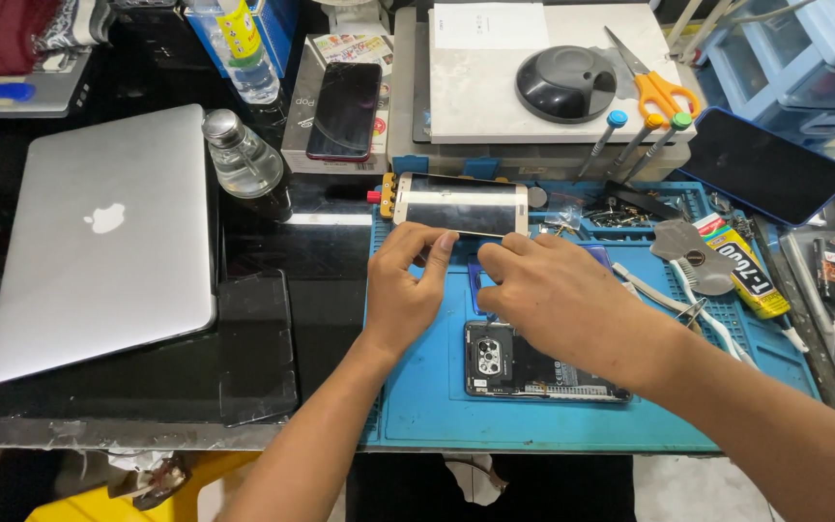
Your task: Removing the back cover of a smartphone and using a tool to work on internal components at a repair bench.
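Note:
My left hand (pixel 406 285) and my right hand (pixel 558 295) meet over a blue work mat (pixel 437 396), fingertips pinched together on a small blue piece (pixel 476 282) between them; most of it is hidden. Just beyond the fingers lies a gold-edged phone (pixel 461 203) with a dark screen. Under my right wrist an opened phone (pixel 533 365) lies with its camera module and inner parts showing.
A closed silver laptop (pixel 108 237) lies at left beside a small glass bottle (pixel 242 159). A dark phone (pixel 344 111) rests on a box. Behind the mat are orange scissors (pixel 657 87), several screwdrivers (pixel 630 143), a glue tube (pixel 741 274), tweezers (pixel 674 304) and a blue phone (pixel 775 164).

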